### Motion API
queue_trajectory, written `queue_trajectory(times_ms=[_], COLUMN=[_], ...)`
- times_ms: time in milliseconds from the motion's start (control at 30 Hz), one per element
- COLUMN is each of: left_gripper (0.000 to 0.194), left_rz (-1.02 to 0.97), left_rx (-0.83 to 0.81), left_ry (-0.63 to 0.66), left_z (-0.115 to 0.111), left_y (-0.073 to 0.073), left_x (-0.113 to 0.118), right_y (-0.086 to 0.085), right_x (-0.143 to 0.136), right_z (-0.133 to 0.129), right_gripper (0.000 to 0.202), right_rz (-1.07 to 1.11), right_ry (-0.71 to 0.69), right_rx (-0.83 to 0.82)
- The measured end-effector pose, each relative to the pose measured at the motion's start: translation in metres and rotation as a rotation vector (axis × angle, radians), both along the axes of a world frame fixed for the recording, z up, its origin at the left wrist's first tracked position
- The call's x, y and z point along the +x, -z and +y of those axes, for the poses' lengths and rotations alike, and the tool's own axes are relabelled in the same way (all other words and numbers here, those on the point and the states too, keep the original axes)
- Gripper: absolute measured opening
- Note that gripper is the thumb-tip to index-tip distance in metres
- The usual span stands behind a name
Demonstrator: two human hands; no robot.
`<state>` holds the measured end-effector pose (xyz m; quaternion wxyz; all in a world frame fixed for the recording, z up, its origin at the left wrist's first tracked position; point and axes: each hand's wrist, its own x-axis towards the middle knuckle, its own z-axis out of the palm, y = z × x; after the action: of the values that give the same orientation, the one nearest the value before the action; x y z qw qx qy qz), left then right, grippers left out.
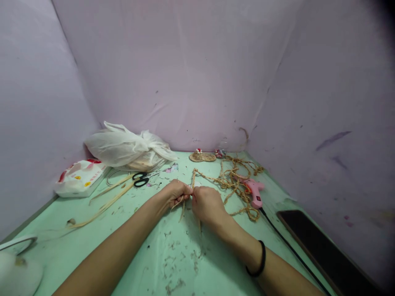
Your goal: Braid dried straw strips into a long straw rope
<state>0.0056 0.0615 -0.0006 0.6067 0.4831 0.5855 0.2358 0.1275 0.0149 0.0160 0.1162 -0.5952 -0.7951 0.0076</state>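
Observation:
My left hand and my right hand meet over the middle of the green table, fingers closed on the near end of a braided straw cord. Loose straw strands hang below my fingers on both sides. From my hands the cord rises to a bend, then runs right into a tangled heap of the same braid. How the strands cross between my fingertips is hidden. Behind my hands lies a small woven straw slipper with red and white beads on it.
Black-handled scissors and long straw strips lie left, near a tissue pack and a tied white plastic bag. At right are a pink glue gun, its black cable and a dark phone-like slab. Pale walls enclose the table.

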Motion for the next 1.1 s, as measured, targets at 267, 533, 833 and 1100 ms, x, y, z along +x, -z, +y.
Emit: queue_trajectory(times_ms=[267,533,833,1100], left_gripper=[0.012,0.018,0.017,0.012], left_rz=[-0.030,-0.217,-0.157,0.145], left_rx=[-0.037,-0.133,-0.061,0.155], left_ry=[-0.027,0.111,0.201,0.184], left_z=[-0.001,0.007,0.013,0.008], left_y=[-0.002,-0.001,0.008,-0.008], left_x=[0.002,-0.008,-0.012,-0.009], right_y=[-0.002,-0.003,0.017,0.022], right_x=[-0.006,0.012,0.006,0.012], right_z=[-0.007,0.024,0.034,0.037], right_gripper=[0.021,0.017,0.016,0.018], right_rz=[0.038,0.806,1.197,1.277], right_ry=[-0.004,0.165,0.197,0.168], right_rx=[-0.076,-0.227,-0.718,-0.781])
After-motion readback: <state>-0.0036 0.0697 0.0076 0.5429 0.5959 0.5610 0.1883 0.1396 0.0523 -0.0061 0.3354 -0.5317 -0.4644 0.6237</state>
